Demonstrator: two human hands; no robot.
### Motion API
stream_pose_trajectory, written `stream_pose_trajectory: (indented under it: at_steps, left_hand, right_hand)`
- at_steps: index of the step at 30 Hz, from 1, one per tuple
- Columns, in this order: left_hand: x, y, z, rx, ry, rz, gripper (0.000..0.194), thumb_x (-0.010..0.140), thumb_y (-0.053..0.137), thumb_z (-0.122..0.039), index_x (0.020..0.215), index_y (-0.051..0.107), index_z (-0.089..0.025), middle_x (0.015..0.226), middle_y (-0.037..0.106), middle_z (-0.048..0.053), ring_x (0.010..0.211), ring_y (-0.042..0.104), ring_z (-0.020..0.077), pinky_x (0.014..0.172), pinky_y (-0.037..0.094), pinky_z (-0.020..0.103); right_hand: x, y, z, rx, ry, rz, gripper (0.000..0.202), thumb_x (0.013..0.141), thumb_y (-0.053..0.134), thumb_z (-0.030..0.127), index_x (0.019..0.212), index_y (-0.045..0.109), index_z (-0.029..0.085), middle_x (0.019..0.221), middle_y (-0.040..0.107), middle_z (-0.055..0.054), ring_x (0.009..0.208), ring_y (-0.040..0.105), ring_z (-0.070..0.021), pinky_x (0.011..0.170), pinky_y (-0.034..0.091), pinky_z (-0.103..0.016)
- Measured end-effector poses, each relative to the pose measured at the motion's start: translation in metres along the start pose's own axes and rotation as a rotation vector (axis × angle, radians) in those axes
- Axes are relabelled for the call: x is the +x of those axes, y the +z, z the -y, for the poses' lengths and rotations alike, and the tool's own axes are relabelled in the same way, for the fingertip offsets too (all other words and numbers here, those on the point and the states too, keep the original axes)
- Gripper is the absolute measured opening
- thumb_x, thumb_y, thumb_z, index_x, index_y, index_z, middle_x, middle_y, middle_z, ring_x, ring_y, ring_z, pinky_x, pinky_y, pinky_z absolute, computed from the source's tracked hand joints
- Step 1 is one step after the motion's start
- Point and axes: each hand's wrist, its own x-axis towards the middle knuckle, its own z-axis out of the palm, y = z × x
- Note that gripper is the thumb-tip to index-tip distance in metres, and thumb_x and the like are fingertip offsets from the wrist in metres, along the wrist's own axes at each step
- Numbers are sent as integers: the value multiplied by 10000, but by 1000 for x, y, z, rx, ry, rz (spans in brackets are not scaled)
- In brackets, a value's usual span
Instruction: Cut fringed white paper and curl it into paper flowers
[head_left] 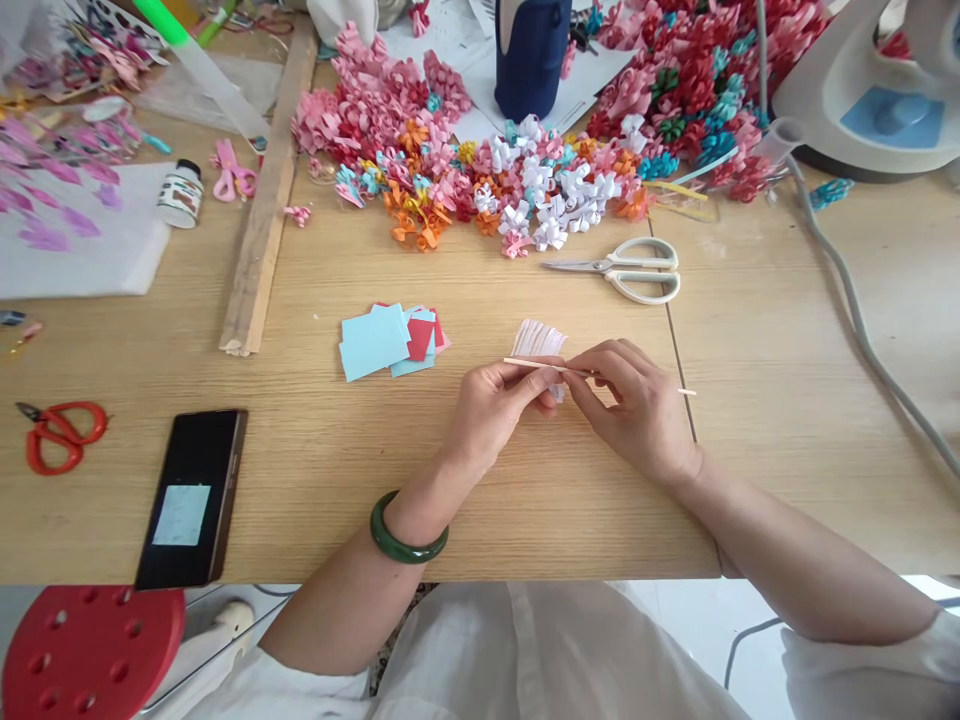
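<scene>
My left hand [504, 400] pinches a pale piece of paper [537, 338] whose far edge is cut into narrow fringe strips. My right hand [628, 405] is closed on a thin wooden stick [525, 364], which lies across the paper and pokes out beyond both hands. The fingertips of the two hands meet at the stick, so the lower part of the paper is mostly hidden. To the left lies a small stack of blue, red and pink paper pieces [373, 342]. White-handled scissors [637, 270] rest beyond my right hand.
Paper flowers [517, 180] are heaped along the back around a dark blue bottle [531, 60]. A wooden bar [270, 200], a phone [187, 500] and red-handled cutters [64, 435] lie at left. A grey cable [855, 300] runs down the right, below a white machine [885, 100].
</scene>
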Motion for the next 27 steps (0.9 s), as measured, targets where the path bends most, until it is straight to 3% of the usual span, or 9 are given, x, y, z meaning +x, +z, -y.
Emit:
stream_pose_trajectory:
  at_steps: [10, 27]
  left_hand:
    - [-2, 3, -5, -145, -110, -10, 201, 773, 789, -320, 895, 797, -161, 856, 784, 60, 649, 701, 121, 628, 595, 240]
    - [-2, 1, -4, -97, -145, -20, 279, 760, 797, -402, 807, 767, -128, 799, 766, 69, 623, 711, 141, 562, 584, 236]
  right_hand:
    - [0, 0, 1, -28, -33, -43, 58, 921, 625, 138, 892, 613, 186, 809, 669, -63, 719, 581, -178, 584, 450, -302]
    - [-1, -1, 1, -92, -50, -30, 82, 926, 604, 154, 899, 609, 231, 856, 689, -49, 788, 608, -201, 655, 482, -339]
